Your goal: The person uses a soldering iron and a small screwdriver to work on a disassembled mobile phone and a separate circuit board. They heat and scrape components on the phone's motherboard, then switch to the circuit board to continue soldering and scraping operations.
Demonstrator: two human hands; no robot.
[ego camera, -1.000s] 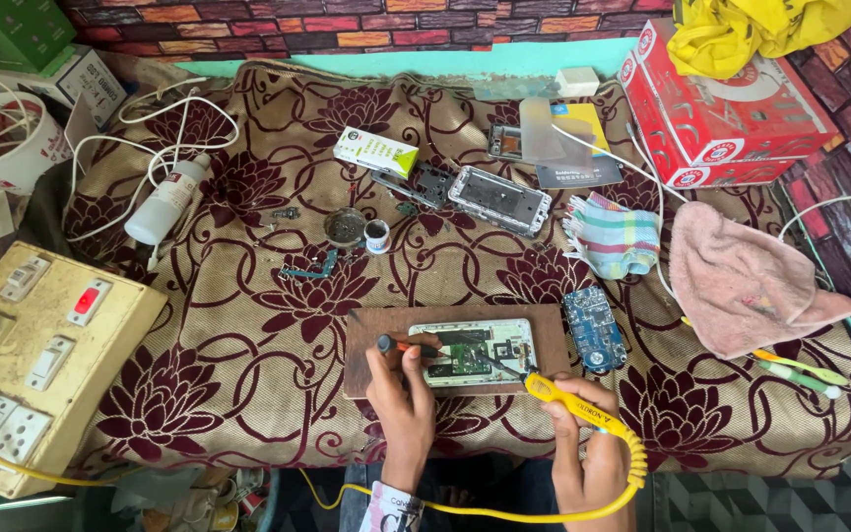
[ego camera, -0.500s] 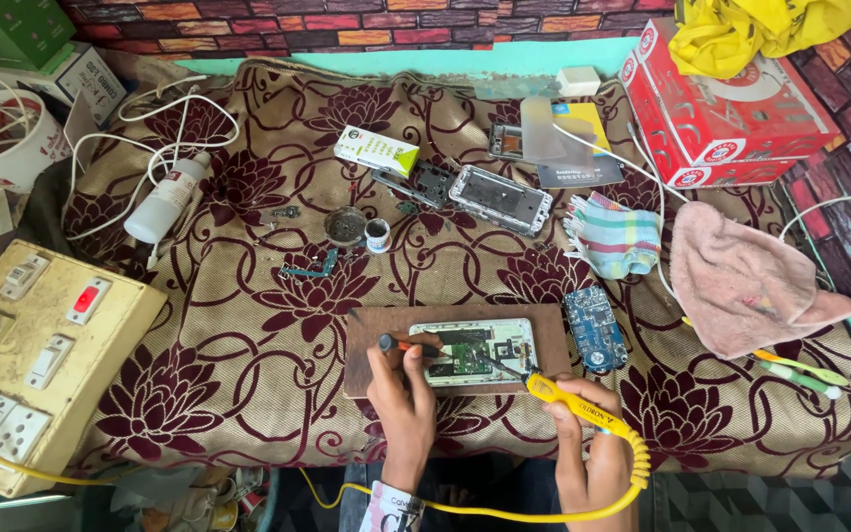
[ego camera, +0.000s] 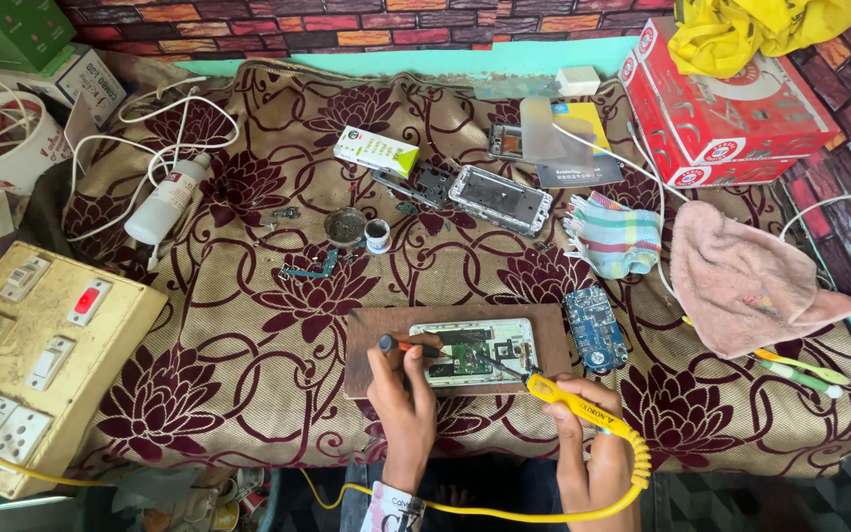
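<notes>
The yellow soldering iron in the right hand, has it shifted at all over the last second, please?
No. The yellow soldering iron keeps its place against the wooden board: tip over the opened phone, handle in the right hand.

An opened phone (ego camera: 472, 351) lies on a wooden board (ego camera: 361, 347) at the near edge of the table (ego camera: 248, 325). Just right of the board lies a circuit module (ego camera: 594, 328). Behind the board, near the table's middle, sit a small tin (ego camera: 345, 226) and a little pot (ego camera: 377, 235) side by side, with a phone frame (ego camera: 500, 199) to their right. A folded cloth (ego camera: 615, 234) lies right of that frame, a towel (ego camera: 746, 286) farther right. A switchboard (ego camera: 36, 360) stands left of the table.
</notes>
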